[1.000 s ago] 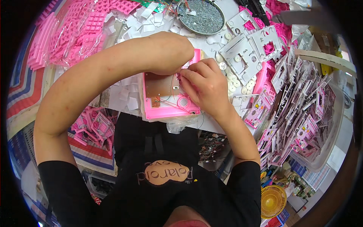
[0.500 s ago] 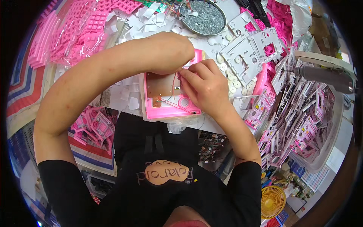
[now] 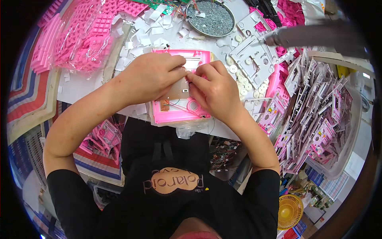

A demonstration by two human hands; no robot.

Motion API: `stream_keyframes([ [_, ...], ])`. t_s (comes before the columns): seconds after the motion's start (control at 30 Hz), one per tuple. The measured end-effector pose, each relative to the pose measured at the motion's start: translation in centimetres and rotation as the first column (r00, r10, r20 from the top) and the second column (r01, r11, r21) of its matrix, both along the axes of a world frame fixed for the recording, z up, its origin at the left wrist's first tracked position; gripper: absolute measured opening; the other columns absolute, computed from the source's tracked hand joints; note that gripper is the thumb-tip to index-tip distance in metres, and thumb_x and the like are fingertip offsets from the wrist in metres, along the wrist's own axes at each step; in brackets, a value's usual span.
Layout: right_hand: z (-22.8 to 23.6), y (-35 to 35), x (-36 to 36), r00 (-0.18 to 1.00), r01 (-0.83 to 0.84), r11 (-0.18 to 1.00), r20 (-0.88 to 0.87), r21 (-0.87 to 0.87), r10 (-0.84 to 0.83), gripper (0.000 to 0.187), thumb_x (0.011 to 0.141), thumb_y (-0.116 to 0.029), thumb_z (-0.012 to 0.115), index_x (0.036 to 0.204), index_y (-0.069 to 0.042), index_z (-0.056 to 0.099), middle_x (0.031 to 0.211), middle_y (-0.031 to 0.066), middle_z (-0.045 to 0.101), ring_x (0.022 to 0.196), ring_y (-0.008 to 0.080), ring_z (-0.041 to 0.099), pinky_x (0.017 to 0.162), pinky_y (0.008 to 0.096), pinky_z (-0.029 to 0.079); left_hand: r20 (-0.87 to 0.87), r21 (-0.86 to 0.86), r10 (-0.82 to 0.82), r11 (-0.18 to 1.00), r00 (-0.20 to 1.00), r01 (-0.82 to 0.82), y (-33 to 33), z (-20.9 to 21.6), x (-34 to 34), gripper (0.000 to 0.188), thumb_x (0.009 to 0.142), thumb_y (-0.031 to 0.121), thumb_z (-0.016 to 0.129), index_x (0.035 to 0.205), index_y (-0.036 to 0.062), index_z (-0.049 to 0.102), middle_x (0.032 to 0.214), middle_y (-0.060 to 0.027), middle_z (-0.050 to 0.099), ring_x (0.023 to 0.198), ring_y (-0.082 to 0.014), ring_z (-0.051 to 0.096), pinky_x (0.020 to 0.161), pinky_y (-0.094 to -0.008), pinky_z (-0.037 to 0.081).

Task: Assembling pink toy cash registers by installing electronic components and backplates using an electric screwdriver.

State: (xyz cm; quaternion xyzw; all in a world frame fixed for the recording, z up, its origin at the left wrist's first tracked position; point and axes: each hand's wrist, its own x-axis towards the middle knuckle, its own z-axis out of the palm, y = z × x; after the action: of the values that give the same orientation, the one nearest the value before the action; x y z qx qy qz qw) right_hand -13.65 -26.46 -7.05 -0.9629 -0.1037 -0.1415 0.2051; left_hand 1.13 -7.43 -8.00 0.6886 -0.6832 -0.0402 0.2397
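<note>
Left hand: your left hand (image 3: 149, 77) lies palm down over the upper left of the pink toy housing (image 3: 181, 107), fingers curled and pressed together onto the beige circuit board (image 3: 177, 91) set inside it.
Right hand: your right hand (image 3: 215, 89) comes in from the right, thumb and forefinger pinched at the board's upper right edge; whether they hold a small part there you cannot tell, it is too small to see.
Where the housing sits: on the worktop (image 3: 79, 85) straight in front of your chest, open face up, under both hands.
Key relation: the working spot is the point where your two sets of fingertips meet, over the board's top edge; both hands touch it, the right one holding the finer pinch.
Axis and heading: the housing's long axis runs away from you, a little tilted; its round pink button hole (image 3: 193, 106) and thin red wires (image 3: 181, 108) lie at the near end, the windowed end points toward the metal dish of small screws (image 3: 210, 18).
Around: white plastic frames (image 3: 254, 59) just to the right, bagged pink parts (image 3: 75, 40) far left, a tub of pink-and-white panels (image 3: 318, 115) well apart on the right.
</note>
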Motion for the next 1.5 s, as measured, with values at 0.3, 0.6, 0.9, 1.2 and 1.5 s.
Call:
stream_keyframes([
  [0.3,-0.4,0.6,-0.1,1.0,0.029,0.999,0.009,-0.033,-0.029,0.021,0.08,-0.012,0.073,0.099,-0.005,0.073,0.089,0.0058,0.061,0.084,0.0251,0.058,0.069,0.0371,0.052,0.13,-0.078,0.112,0.992,0.985,-0.103,-0.3,0.5,0.1,0.02,0.081,0.017,0.072,0.1,0.0111,0.071,0.098,-0.0018,0.064,0.092,-0.0204,0.06,0.089,-0.0394,0.044],
  [0.6,-0.1,1.2,-0.5,0.998,0.06,0.993,-0.01,-0.105,-0.062,0.031,0.076,-0.012,0.073,0.106,-0.004,0.071,0.091,0.0062,0.06,0.086,0.026,0.059,0.068,0.0372,0.052,0.154,-0.09,0.201,0.978,0.967,-0.189,-1.3,-0.6,-0.6,0.02,0.082,0.014,0.073,0.102,0.0128,0.074,0.098,-0.0012,0.064,0.091,-0.0214,0.06,0.089,-0.0414,0.041],
  [0.9,-1.4,0.7,-1.1,0.998,0.027,1.0,0.057,0.004,-0.028,0.039,0.076,-0.014,0.07,0.113,-0.002,0.069,0.098,0.0082,0.06,0.09,0.0267,0.057,0.07,0.0376,0.048,0.016,-0.205,0.313,0.931,0.95,-0.303,1.1,-0.7,-2.3,0.021,0.08,0.01,0.073,0.101,0.0099,0.072,0.105,-0.005,0.067,0.095,-0.0264,0.062,0.087,-0.0427,0.043],
  [1.2,1.5,2.1,-1.2,0.978,-0.1,0.912,-0.209,-0.398,0.016,0.041,0.079,-0.013,0.063,0.115,0.007,0.065,0.105,0.01,0.058,0.097,0.0244,0.056,0.072,0.034,0.048,-0.194,-0.042,0.642,0.75,0.742,-0.66,-0.4,0.0,1.6,0.027,0.083,0.028,0.077,0.088,0.0016,0.074,0.087,-0.0132,0.071,0.079,-0.0312,0.069,0.073,-0.0411,0.052],
  [1.5,1.5,0.1,-0.8,0.972,-0.159,0.959,-0.209,-0.234,0.11,0.032,0.082,-0.012,0.063,0.111,0.001,0.069,0.098,0.0083,0.059,0.097,0.0254,0.059,0.073,0.0346,0.054,-0.269,-0.288,0.431,0.817,0.861,-0.499,-1.9,-1.8,1.9,0.015,0.083,0.017,0.077,0.093,0.0055,0.075,0.089,-0.0044,0.072,0.079,-0.0211,0.064,0.075,-0.0359,0.048],
])
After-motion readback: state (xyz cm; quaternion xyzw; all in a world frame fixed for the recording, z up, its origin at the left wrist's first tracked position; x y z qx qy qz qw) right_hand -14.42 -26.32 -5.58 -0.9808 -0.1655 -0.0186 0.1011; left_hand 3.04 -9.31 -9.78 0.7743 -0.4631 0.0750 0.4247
